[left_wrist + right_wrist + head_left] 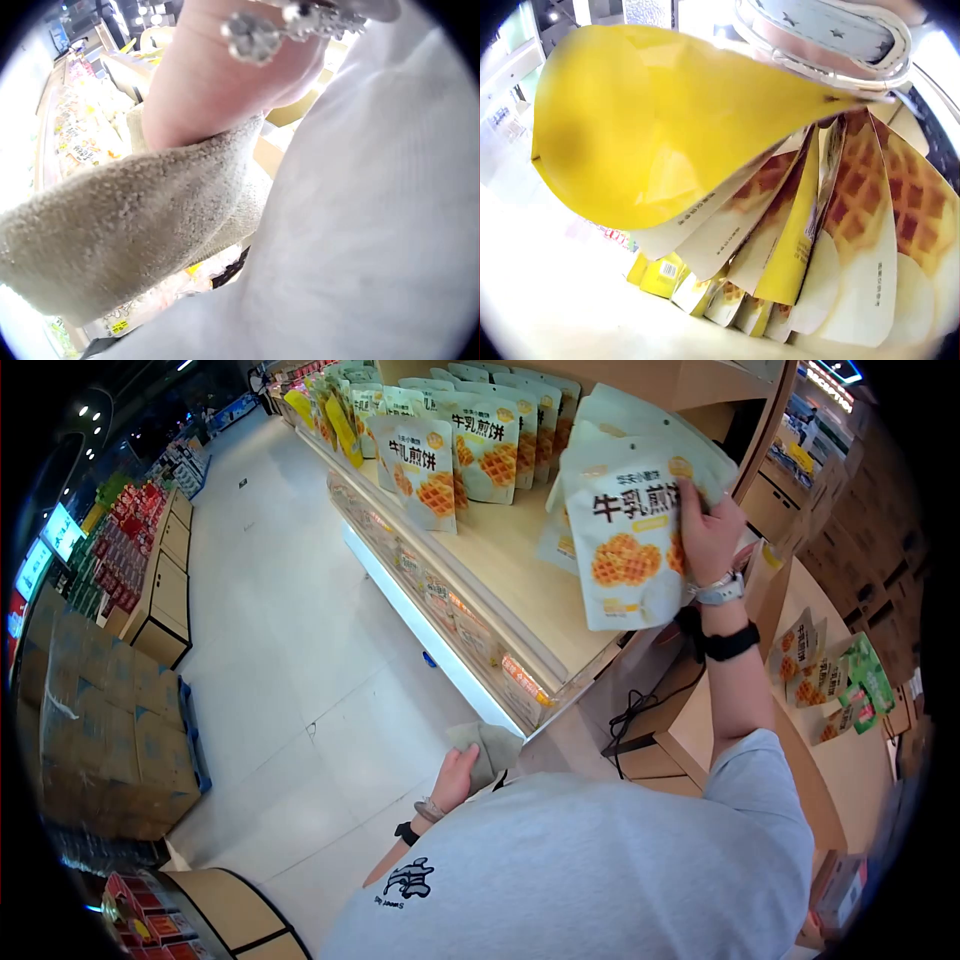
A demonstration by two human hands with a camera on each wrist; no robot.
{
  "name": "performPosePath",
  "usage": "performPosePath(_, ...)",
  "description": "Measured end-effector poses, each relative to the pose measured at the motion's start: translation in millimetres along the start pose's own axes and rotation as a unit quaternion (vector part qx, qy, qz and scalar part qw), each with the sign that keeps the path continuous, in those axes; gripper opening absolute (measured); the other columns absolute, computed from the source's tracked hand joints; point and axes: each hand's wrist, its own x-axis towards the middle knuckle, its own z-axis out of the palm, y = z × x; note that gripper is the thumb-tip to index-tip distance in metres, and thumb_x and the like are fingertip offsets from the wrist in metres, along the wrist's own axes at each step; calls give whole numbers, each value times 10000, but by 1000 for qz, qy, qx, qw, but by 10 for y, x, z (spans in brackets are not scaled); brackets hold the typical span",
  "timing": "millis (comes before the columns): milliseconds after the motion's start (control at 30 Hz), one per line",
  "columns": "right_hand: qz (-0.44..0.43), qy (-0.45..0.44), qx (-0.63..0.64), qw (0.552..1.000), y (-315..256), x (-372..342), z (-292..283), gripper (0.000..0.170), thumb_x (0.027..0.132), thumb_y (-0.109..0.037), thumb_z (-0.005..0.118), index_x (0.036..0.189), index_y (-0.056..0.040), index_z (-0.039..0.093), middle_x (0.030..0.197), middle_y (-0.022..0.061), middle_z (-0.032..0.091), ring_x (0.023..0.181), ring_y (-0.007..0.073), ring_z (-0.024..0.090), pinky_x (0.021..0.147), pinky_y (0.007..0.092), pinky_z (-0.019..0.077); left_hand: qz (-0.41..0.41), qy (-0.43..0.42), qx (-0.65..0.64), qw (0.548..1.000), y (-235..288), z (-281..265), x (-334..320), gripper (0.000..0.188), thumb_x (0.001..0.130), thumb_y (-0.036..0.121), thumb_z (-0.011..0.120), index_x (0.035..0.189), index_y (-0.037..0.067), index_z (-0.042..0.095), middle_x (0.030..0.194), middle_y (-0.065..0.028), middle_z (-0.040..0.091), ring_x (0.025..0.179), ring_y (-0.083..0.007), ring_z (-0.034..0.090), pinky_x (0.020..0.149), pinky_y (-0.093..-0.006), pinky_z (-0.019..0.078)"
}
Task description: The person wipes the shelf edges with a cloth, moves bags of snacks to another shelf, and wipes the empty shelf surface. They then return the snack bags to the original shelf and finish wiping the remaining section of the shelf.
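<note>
White waffle bags (pixel 625 510) in the right grip (pixel 712 538), pinched at one side, with the thumb (pixel 690 500) on the front. Too bunched up to count. In the right wrist view, a big shiny yellow bag side (pixel 652 120) very close, with more waffle pictures fanned out like cards beside it. Held over the corner end of the pale wood shelf (pixel 500 550); hard to tell about bag bottoms touching the wood or not.

Soft grey-brown cloth (pixel 490 752) in the left grip (pixel 458 775), held low, close to the grey shirt (pixel 600 860).

Farther along the shelf, rows of standing bags (pixel 485 440), packed close, with one front bag (pixel 418 470) leaning a little. Bright price tags (pixel 524 680) along the front edge. Below the corner, a messy black cord (pixel 635 710). Off to the right, more small bags (pixel 805 660) on a lower table (pixel 850 770).

Maybe a slip next: slick bags, a big bunch, just one side pinched. Maybe a drop over the edge to the floor (pixel 270 610), from being so near the corner. Maybe a domino tumble too, from a bump into the tall, floppy row.
</note>
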Motion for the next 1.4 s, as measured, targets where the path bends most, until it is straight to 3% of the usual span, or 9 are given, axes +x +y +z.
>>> performPosePath(100,21,-31,-20,999,-69,-93,-539,141,807,-104,618,890,10,625,759,153,638,657,230,629,601,282,466,-21,-15,114,993,-431,-326,257,308,910,241,468,1042,-24,553,1022,-71,586,927,-134,532,825,-273,420)
performPosePath(367,159,20,-34,986,60,-750,-1976,142,835,-38,593,931,62,622,827,104,664,711,100,587,640,231,459,-116,-201,253,939,-123,559,340,329,927,250,435,1103,-14,521,999,-33,566,919,-105,501,812,-260,410)
performPosePath(533,206,-3,-260,944,389,-1231,-2864,151,851,-56,578,932,64,622,824,97,663,689,88,576,618,233,457,-117,-284,335,891,-194,1167,521,317,919,238,449,1122,7,525,1022,-28,573,907,-84,500,792,-245,404)
performPosePath(667,207,152,-330,908,627,-1477,-3660,180,856,-96,583,939,57,629,842,98,671,697,107,604,619,239,471,-73,-299,281,909,-519,1545,657,294,929,240,436,1072,5,540,957,2,563,868,-72,481,780,-237,399)
performPosePath(833,182,298,-600,720,896,-1512,-5099,254,820,-238,635,935,-12,658,824,92,678,680,155,642,614,282,502,-91,-283,358,885,-829,2128,737,283,913,277,479,864,7,549,749,24,525,708,-55,435,633,-233,390)
performPosePath(867,197,298,-648,673,919,-1511,-5331,382,797,-351,635,886,20,656,801,133,669,685,236,653,594,318,508,-88,-276,350,891,-874,2292,705,297,904,299,496,813,19,530,703,33,496,668,-53,412,587,-238,377)
performPosePath(967,349,273,-731,520,1349,-1833,-6198,441,800,-433,574,880,-7,657,763,153,656,664,302,635,591,370,502,-103,-266,364,887,-1097,2601,764,290,908,296,491,849,19,549,738,36,520,692,-51,429,613,-232,384)
performPosePath(1200,376,143,-742,536,2717,-2598,-7204,400,825,-348,480,893,15,636,803,243,619,739,395,596,646,468,476,-166,-269,252,915,-1468,3240,754,291,923,230,457,1115,20,521,1020,-7,576,914,-84,519,790,-239,414)
performPosePath(1400,394,233,-686,566,3727,-2747,-7444,403,824,-361,507,819,24,626,792,251,614,744,412,588,675,478,466,-138,-218,260,930,-1530,3589,602,291,923,204,441,1113,7,539,1040,-35,598,922,-111,550,800,-247,424)
